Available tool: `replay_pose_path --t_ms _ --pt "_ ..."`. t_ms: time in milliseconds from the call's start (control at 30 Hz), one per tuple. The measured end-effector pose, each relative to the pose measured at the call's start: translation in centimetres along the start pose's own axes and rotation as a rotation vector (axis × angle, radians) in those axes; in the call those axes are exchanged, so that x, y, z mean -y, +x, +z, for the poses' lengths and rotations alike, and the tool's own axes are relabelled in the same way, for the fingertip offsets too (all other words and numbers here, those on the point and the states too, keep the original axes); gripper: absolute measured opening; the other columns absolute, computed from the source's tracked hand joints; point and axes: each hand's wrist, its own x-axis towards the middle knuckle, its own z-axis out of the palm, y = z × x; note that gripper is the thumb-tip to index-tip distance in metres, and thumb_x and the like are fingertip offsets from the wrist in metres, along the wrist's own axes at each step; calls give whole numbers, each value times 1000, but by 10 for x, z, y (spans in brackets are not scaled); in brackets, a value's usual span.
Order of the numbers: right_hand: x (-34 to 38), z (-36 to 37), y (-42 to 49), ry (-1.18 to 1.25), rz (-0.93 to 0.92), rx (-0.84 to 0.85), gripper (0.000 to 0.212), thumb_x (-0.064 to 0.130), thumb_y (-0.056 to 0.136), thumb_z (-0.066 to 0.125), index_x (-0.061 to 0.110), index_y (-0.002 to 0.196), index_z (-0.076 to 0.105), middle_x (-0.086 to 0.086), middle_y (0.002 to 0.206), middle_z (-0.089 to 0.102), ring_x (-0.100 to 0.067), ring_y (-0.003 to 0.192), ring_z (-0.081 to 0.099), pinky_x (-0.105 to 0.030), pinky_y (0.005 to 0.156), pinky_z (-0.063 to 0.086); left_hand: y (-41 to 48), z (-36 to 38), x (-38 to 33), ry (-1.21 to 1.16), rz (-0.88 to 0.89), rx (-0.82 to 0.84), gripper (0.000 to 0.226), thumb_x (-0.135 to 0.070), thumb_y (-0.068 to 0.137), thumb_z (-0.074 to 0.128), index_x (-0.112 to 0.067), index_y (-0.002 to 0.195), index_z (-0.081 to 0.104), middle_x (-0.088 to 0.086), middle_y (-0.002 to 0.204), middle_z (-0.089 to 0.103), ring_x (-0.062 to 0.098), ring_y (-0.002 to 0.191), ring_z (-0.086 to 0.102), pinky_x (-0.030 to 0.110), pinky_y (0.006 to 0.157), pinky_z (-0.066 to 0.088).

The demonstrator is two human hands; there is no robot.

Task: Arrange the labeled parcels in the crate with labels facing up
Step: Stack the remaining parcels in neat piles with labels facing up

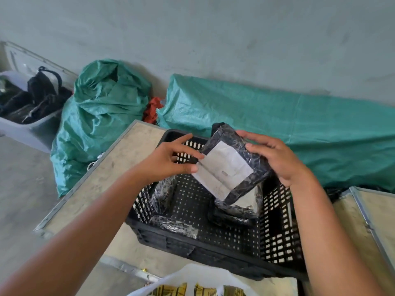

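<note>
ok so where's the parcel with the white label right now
In the head view it is centre-right, held above the black crate by both hands: the parcel tilts label-up between the left hand and the right hand.

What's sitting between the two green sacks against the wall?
In the head view, a crumpled red-orange cloth shows in the gap between the bunched green sack and the long green sack. What it belongs to is hidden.

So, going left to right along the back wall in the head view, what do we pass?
Grey tub of dark things → bulging green sack → red cloth → long green sack lying flat.
</note>
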Motion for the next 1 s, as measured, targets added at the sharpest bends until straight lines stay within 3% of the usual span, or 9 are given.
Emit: replay_pose_path --t_ms 200,300,400,467,600,767,833,900,1000 --pt "4 -14 -8 240 93 118 40 22 89 70 26 129 74 -6 131 72 -26 120 68 -35 96 55 7 22 -18 -282 59 180 40 -14 83 79 -31 120 77 -4 135 69 13 125 64 29 98 54" --pt "-7 -5 -10 208 94 -19 30 34 91 73 30 120 78 -1 126 74 -25 122 64 -43 102 52 3 20 -4 -383 20 138 52 -19 85 77 -37 133 68 -5 139 66 14 129 60 35 103 53" --pt "-24 6 -16 178 50 -108 40 39 82 76 41 122 75 18 133 68 -10 136 50 -51 117 36 3 20 21 -395 -37 16 46 -22 88 73 -38 131 69 -5 146 60 22 144 44 53 119 35" --pt "-36 16 -19 156 43 -106 51 39 79 78 50 128 68 27 139 58 7 135 44 -39 113 38 5 20 36 -434 -81 -75 45 -21 89 69 -39 130 69 -4 148 58 24 147 40 56 121 28" --pt "-58 40 -9 70 85 -15 68 42 82 81 56 141 52 42 133 45 36 105 47 -2 75 48 15 18 60 -490 -164 -211 42 -24 90 67 -43 128 70 -2 146 61 23 139 51 52 117 37" --pt "-86 75 26 -167 205 -107 88 28 85 83 37 157 35 9 163 35 -13 146 36 -39 113 43 37 23 89 -255 -273 -195 46 -12 105 54 -43 138 58 -10 135 61 -3 106 67 19 91 55" --pt "-98 89 34 -215 291 -114 92 16 85 82 26 160 30 1 164 35 -19 131 54 -25 87 58 49 28 102 -54 -379 -144 51 -15 106 51 -41 150 46 -7 133 60 6 97 67 18 76 57" --pt "-110 101 40 -247 342 -90 93 6 86 80 19 161 27 -3 155 44 -9 99 65 -16 62 58 58 35 113 111 -490 -97 56 -15 106 51 -39 155 37 -3 115 63 15 83 63 22 62 55" --pt "-124 113 44 -314 379 -108 91 1 87 77 16 161 28 -2 143 52 -8 88 65 -14 54 53 65 40 128 296 -547 -28 62 -16 105 52 -37 159 28 -2 98 61 13 69 57 17 46 47"
